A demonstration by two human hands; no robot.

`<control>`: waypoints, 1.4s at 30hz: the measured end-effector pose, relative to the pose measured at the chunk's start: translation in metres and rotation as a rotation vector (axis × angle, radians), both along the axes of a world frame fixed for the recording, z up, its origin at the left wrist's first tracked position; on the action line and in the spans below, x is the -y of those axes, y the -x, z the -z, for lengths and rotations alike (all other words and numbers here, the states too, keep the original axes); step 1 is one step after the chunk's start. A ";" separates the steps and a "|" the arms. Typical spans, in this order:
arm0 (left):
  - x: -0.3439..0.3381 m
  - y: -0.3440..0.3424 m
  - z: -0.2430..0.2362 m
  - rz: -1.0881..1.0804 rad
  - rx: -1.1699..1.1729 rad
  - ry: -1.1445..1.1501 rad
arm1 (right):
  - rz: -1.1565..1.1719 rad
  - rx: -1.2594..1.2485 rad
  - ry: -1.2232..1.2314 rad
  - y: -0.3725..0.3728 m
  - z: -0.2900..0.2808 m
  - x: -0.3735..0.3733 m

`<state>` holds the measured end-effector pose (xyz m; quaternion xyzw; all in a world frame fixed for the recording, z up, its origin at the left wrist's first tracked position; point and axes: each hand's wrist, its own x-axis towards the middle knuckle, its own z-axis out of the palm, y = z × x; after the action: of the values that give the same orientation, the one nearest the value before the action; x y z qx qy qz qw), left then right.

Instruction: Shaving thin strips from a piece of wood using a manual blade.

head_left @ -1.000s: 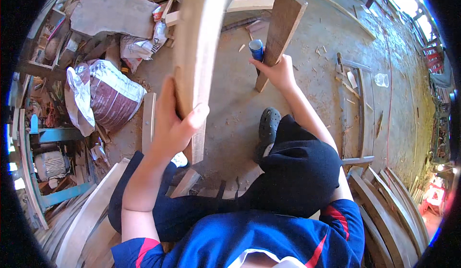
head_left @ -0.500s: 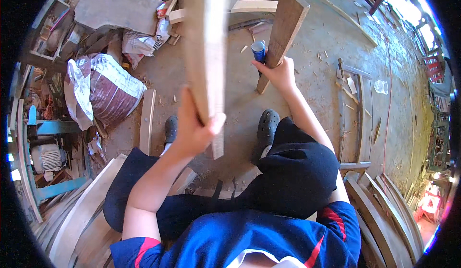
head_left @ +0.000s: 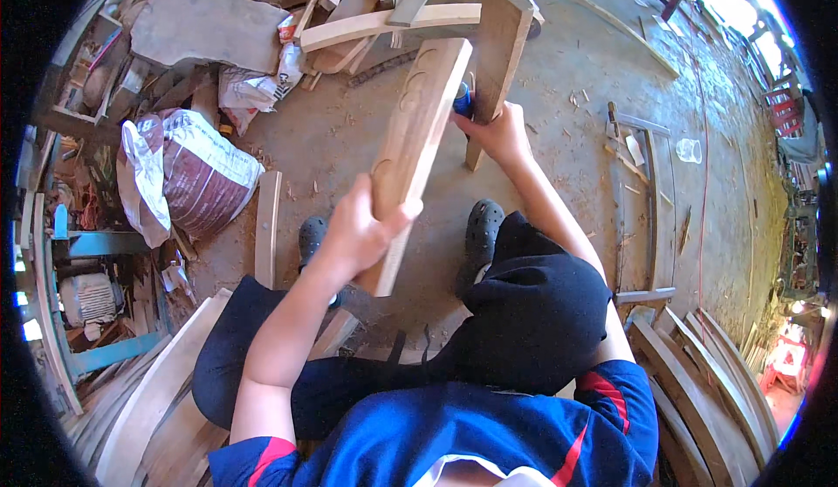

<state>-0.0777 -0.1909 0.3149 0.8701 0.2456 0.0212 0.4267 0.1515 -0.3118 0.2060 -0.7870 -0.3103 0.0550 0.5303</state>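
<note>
My left hand [head_left: 360, 229] is closed around the lower part of a pale, thick wooden board [head_left: 419, 133], which tilts up to the right. Shallow curved marks run along the board's left face. Ahead and to the right, my right hand [head_left: 499, 133] grips a darker, tapered wooden piece [head_left: 504, 46] near its narrow lower end. Just left of that piece, by my right thumb, shows a small blue cylinder [head_left: 462, 100], partly hidden behind the pale board. I cannot tell whether my right hand also holds it.
Wood pieces [head_left: 397, 20] lie piled at the far side, beside a flat grey slab [head_left: 205, 24]. A full brown-and-white sack [head_left: 205, 168] stands at left. A wooden frame [head_left: 656, 216] and a clear plastic cup [head_left: 689, 150] lie at right. Curved planks [head_left: 690, 373] are stacked near me.
The pale board in my left hand has swung from upright to leaning right, its top dropping toward the darker piece. My right hand and the darker piece have shifted slightly left.
</note>
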 end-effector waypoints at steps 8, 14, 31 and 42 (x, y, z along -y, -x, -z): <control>0.010 -0.001 0.006 -0.091 0.614 0.153 | 0.013 0.079 -0.045 -0.002 0.009 0.005; -0.001 0.002 0.000 0.016 0.161 0.096 | 0.012 0.100 -0.063 -0.008 0.006 0.008; 0.012 0.002 0.013 -0.163 0.657 0.199 | 0.095 0.054 0.008 -0.007 0.001 0.015; 0.019 0.000 0.003 -0.141 0.585 0.227 | 0.096 0.009 0.063 -0.010 0.005 0.017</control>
<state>-0.0774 -0.2101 0.3120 0.7549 0.1731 0.2725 0.5709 0.1615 -0.3289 0.2012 -0.8174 -0.2729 0.0357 0.5061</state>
